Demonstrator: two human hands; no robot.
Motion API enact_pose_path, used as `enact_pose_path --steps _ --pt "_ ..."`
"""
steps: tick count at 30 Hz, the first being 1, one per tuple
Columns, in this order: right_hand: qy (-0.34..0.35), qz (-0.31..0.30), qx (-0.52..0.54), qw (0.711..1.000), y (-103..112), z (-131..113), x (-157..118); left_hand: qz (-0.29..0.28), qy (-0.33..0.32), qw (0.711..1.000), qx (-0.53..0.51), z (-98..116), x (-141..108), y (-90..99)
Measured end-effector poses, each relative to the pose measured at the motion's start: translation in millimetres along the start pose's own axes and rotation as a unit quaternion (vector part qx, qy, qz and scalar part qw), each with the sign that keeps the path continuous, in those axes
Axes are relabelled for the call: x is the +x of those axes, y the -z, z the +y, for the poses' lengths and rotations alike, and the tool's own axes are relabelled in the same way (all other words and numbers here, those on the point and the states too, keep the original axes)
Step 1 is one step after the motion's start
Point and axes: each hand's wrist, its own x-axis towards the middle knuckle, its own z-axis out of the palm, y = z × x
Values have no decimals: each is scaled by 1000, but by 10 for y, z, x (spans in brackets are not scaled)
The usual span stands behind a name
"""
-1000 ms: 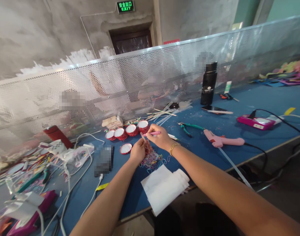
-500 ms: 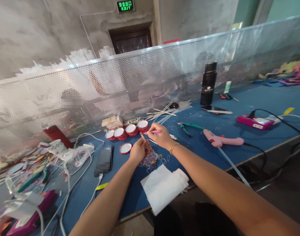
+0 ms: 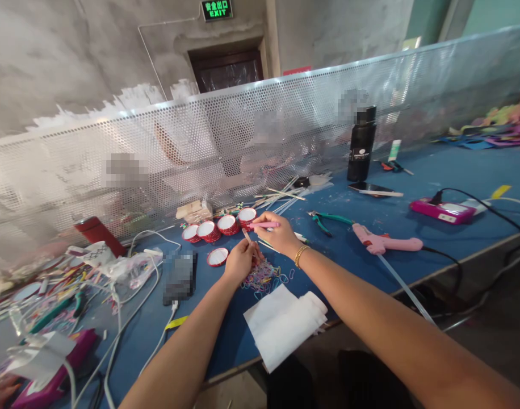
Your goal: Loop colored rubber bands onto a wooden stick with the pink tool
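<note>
My left hand [image 3: 238, 262] is closed around a small pale stick-like piece [image 3: 246, 234] that points up from the fingers. My right hand [image 3: 281, 234] grips a pink pen-like tool [image 3: 266, 225], its tip close to that piece. Just beyond both hands stand several round red-sided pieces with white tops, one of them a round red piece [image 3: 228, 224]. A flatter red-rimmed disc [image 3: 218, 257] lies left of my left hand. Beneath the hands spreads a pile of small coloured loops [image 3: 264, 277], partly hidden by my left hand.
White cloth [image 3: 285, 329] hangs over the front edge. To the right lie teal-handled pliers [image 3: 328, 220], a pink glue gun [image 3: 383, 241] and a magenta power strip [image 3: 442, 211]. A black bottle [image 3: 362, 146] stands by the perforated screen [image 3: 226, 136]. Leftward are a phone [image 3: 180, 278] and cables.
My right hand and the pink tool have shifted very slightly up; its fingers are straighter. My left hand stays put. At the lower left corner, another person's fingers now show.
</note>
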Motion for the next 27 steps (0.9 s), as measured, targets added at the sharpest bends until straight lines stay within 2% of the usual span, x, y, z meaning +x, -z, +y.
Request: enact_pose_path --steps 7,13,27 --pt "13 11 -5 1000 22 -30 -1 0 0 1000 1 9 1 2" --pt "0 -17 20 1000 -11 -2 -15 -4 -7 1000 -2 15 -4 -1" --pt "9 -5 -49 999 -36 -37 -60 -5 -12 1000 1 13 -11 -6"
